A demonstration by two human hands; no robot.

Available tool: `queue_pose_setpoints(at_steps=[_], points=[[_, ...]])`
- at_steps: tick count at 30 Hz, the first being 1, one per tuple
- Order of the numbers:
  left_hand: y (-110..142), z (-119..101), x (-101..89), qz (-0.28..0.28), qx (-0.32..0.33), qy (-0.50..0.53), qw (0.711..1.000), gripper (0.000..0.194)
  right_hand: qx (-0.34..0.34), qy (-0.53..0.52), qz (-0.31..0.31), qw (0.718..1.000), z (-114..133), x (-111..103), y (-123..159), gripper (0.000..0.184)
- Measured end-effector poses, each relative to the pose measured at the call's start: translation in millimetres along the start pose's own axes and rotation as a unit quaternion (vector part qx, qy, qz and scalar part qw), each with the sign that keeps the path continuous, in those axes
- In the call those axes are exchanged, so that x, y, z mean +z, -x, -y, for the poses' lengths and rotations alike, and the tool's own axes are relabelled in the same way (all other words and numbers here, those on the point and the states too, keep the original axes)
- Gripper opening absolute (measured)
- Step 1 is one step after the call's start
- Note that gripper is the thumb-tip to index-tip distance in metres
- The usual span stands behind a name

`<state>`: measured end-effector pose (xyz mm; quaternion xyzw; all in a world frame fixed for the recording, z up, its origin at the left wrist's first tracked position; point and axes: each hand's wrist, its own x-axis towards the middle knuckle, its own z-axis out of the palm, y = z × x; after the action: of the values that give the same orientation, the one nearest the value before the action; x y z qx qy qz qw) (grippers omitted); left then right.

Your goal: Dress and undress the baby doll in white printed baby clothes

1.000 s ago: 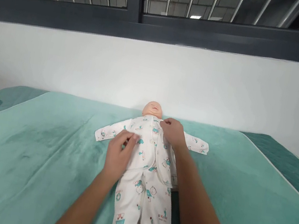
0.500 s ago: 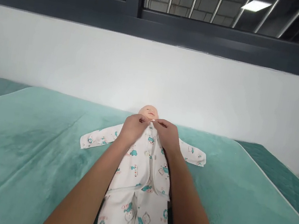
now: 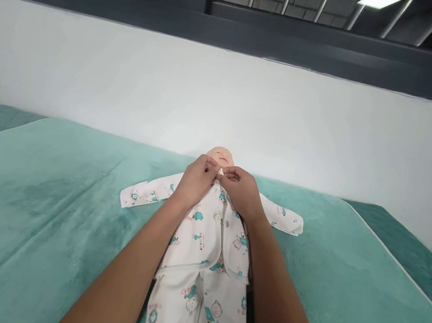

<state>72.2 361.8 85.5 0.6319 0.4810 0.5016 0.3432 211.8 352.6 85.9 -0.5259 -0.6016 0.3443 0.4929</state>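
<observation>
A baby doll (image 3: 222, 157) lies on its back on a teal bed (image 3: 46, 198), head toward the wall, sleeves spread to both sides. It wears a white suit (image 3: 206, 238) printed with teal animals, with buttons down the front. My left hand (image 3: 196, 179) and my right hand (image 3: 241, 191) meet at the suit's collar just under the doll's chin. Both pinch the top edges of the cloth, fingers closed. My forearms run down over the doll's body and hide part of it.
A white wall (image 3: 225, 107) rises directly behind the bed, with a dark window frame (image 3: 240, 24) above it. A darker green mattress edge (image 3: 406, 239) shows at the right, and another strip at the far left.
A second ago my hands lay lower on the doll's chest and sides. They moved up to the collar, and now pinch it slightly tighter together under the chin.
</observation>
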Motion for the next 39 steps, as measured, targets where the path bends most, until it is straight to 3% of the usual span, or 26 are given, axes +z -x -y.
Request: queue_pose_setpoints(at_steps=[6, 11, 16, 21, 24, 27, 31, 39], points=[[2.5, -2.9, 2.1, 0.016, -0.011, -0.014, 1.000, 0.019, -0.067, 0.142, 0.019, 0.987, 7.4, 3.8, 3.5, 0.017], [1.0, 0.6, 6.4, -0.022, -0.062, 0.007, 0.998, 0.019, -0.055, 0.142, 0.040, 0.988, 9.2, 3.3, 12.2, 0.028], [6.4, -2.9, 4.6, -0.073, 0.004, -0.147, 0.986, 0.014, -0.082, 0.173, 0.000, 0.981, 15.2, -1.6, 37.0, 0.025], [26.2, -10.6, -4.6, -0.043, 0.014, -0.105, 0.993, 0.016, -0.058, 0.283, -0.027, 0.957, 28.3, -2.2, 64.5, 0.003], [43.5, -16.2, -11.5, -0.013, 0.019, -0.088, 0.996, 0.017, -0.049, 0.321, -0.051, 0.944, 29.8, 1.2, 71.5, 0.007], [58.4, -19.6, -16.3, 0.011, 0.023, -0.094, 0.995, 0.017, -0.041, 0.268, -0.071, 0.960, 25.2, 1.0, 69.5, 0.010], [67.4, -19.2, -17.4, 0.016, 0.024, -0.081, 0.996, 0.016, 0.014, 0.077, -0.042, 0.996, 19.5, -8.7, 62.6, 0.012], [66.4, -23.2, -15.9, 0.048, -0.035, 0.021, 0.998, 0.022, 0.048, -0.113, -0.022, 0.992, 16.3, -9.2, 62.1, 0.022]])
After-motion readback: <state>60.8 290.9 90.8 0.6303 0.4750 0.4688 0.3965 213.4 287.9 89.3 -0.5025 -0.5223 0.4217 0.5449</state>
